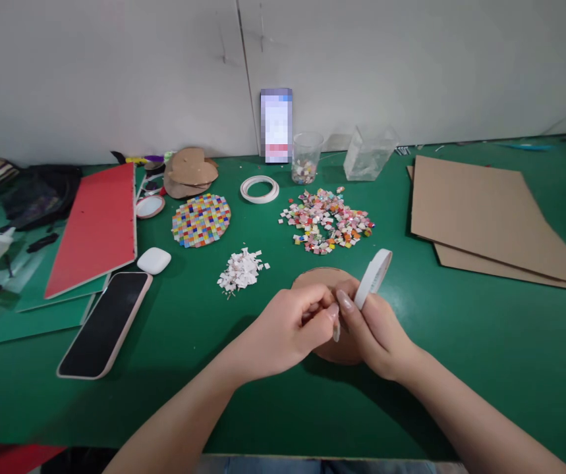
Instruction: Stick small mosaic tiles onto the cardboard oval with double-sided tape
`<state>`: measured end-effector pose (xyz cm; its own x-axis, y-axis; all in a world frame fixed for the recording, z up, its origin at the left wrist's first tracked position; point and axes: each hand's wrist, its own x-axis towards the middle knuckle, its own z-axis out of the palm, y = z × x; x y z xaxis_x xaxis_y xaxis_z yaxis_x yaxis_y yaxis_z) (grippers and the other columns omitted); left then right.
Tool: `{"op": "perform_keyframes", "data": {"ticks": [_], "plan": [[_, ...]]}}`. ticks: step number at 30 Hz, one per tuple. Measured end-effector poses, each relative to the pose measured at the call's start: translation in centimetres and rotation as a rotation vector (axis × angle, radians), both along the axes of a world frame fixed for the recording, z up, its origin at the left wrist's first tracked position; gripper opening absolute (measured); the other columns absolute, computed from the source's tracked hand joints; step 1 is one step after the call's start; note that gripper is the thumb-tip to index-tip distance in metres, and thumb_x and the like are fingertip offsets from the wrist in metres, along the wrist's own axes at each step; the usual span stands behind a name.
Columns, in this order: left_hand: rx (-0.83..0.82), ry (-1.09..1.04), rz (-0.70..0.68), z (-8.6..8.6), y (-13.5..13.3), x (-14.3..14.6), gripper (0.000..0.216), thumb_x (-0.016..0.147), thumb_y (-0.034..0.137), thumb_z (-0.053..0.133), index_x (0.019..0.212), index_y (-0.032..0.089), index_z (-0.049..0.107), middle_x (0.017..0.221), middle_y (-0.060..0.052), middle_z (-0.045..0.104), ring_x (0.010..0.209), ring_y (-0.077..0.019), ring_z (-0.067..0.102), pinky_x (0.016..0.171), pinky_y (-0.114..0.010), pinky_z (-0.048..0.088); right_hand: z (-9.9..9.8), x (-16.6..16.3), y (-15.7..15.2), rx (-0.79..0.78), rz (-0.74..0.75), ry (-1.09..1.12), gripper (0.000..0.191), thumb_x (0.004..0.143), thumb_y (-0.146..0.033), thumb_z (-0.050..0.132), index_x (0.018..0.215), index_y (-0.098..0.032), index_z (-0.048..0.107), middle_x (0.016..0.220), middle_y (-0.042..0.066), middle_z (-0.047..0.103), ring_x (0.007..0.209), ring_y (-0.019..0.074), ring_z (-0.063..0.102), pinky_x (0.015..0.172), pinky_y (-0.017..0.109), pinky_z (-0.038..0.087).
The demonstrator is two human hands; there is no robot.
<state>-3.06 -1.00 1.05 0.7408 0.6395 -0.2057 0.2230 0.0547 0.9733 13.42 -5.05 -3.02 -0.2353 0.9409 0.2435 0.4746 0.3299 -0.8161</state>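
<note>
My right hand (379, 332) grips a white roll of tape (372, 278), held on edge above a round cardboard disc (318, 278) on the green table (460, 368). My left hand (290, 329) is closed in a pinch right against the right hand, fingertips on the tape's loose end. Both hands hover over the disc and hide most of it. A heap of small coloured mosaic tiles (327, 220) lies just beyond the disc. A pile of white paper scraps (241, 268) sits to its left.
A finished coloured mosaic disc (201, 219), a second tape ring (259, 189), a plastic cup (306, 157) of tiles and a clear box (367, 155) stand further back. Cardboard sheets (485, 217) lie right. A phone (105, 322), white earbud case (154, 260) and red board (97, 227) lie left.
</note>
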Motion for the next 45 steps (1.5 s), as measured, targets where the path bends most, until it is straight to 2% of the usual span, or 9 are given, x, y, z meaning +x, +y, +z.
{"op": "perform_keyframes", "data": {"ticks": [5, 10, 21, 26, 31, 36, 42, 45], "plan": [[-0.003, -0.027, 0.009, 0.17, 0.05, 0.08, 0.019, 0.088, 0.021, 0.039, 0.07, 0.016, 0.044, 0.061, 0.005, 0.042, 0.051, -0.0062, 0.031, 0.049, -0.02, 0.028, 0.17, -0.05, -0.03, -0.005, -0.009, 0.006, 0.033, 0.097, -0.032, 0.026, 0.072, -0.021, 0.045, 0.067, 0.003, 0.054, 0.06, 0.0154, 0.05, 0.055, 0.028, 0.038], [-0.013, 0.012, 0.041, 0.05, -0.03, 0.19, 0.019, 0.087, 0.022, 0.041, 0.069, 0.017, 0.043, 0.059, 0.005, 0.04, 0.052, -0.0069, 0.032, 0.047, -0.02, 0.025, 0.16, -0.41, -0.07, -0.058, -0.011, 0.111, 0.034, 0.098, -0.032, 0.027, 0.071, -0.021, 0.046, 0.063, 0.001, 0.052, 0.058, 0.0141, 0.05, 0.055, 0.027, 0.04], [-0.109, -0.013, 0.064, -0.04, 0.08, 0.1, 0.017, 0.086, 0.017, 0.037, 0.072, 0.017, 0.046, 0.052, 0.007, 0.034, 0.045, -0.0057, 0.027, 0.044, -0.02, 0.023, -0.09, -0.83, -0.26, -0.127, -0.036, 0.268, 0.033, 0.098, -0.034, 0.027, 0.071, -0.021, 0.041, 0.06, -0.003, 0.043, 0.053, 0.0119, 0.039, 0.052, 0.025, 0.037], [-0.149, -0.02, 0.024, 0.01, 0.31, 0.0, 0.019, 0.088, 0.02, 0.037, 0.073, 0.017, 0.049, 0.049, 0.008, 0.032, 0.042, -0.0063, 0.026, 0.045, -0.02, 0.024, 0.11, -0.66, -0.17, -0.104, -0.034, 0.197, 0.033, 0.098, -0.032, 0.026, 0.071, -0.021, 0.042, 0.061, -0.002, 0.045, 0.054, 0.0129, 0.043, 0.054, 0.026, 0.038], [-0.14, -0.03, 0.054, -0.27, 0.31, 0.16, 0.021, 0.089, 0.021, 0.037, 0.072, 0.017, 0.051, 0.049, 0.008, 0.033, 0.042, -0.0062, 0.026, 0.045, -0.02, 0.025, 0.09, -0.37, 0.02, -0.026, -0.025, 0.02, 0.032, 0.098, -0.029, 0.026, 0.071, -0.022, 0.042, 0.065, 0.001, 0.051, 0.059, 0.0154, 0.051, 0.059, 0.03, 0.039], [-0.12, -0.013, 0.06, -0.42, 0.37, 0.17, 0.022, 0.088, 0.026, 0.041, 0.071, 0.016, 0.05, 0.05, 0.007, 0.035, 0.043, -0.0056, 0.028, 0.043, -0.02, 0.022, 0.07, -0.12, 0.22, 0.016, -0.033, -0.122, 0.03, 0.097, -0.029, 0.025, 0.07, -0.023, 0.039, 0.063, 0.001, 0.052, 0.056, 0.017, 0.052, 0.056, 0.03, 0.039], [-0.22, -0.058, 0.033, -0.41, 0.45, 0.09, 0.021, 0.088, 0.023, 0.039, 0.074, 0.015, 0.053, 0.049, 0.008, 0.033, 0.043, -0.0056, 0.026, 0.042, -0.021, 0.02, 0.27, -0.12, 0.21, 0.061, -0.029, -0.106, 0.027, 0.096, -0.025, 0.026, 0.072, -0.023, 0.038, 0.064, 0.001, 0.054, 0.057, 0.0164, 0.053, 0.054, 0.029, 0.039], [-0.208, -0.042, 0.039, -0.45, 0.45, 0.09, 0.02, 0.087, 0.023, 0.04, 0.075, 0.015, 0.053, 0.048, 0.008, 0.033, 0.042, -0.0055, 0.026, 0.042, -0.021, 0.02, 0.34, -0.14, 0.22, 0.086, -0.022, -0.115, 0.026, 0.096, -0.023, 0.026, 0.073, -0.023, 0.038, 0.063, 0.001, 0.054, 0.055, 0.0158, 0.052, 0.053, 0.028, 0.039]]}}
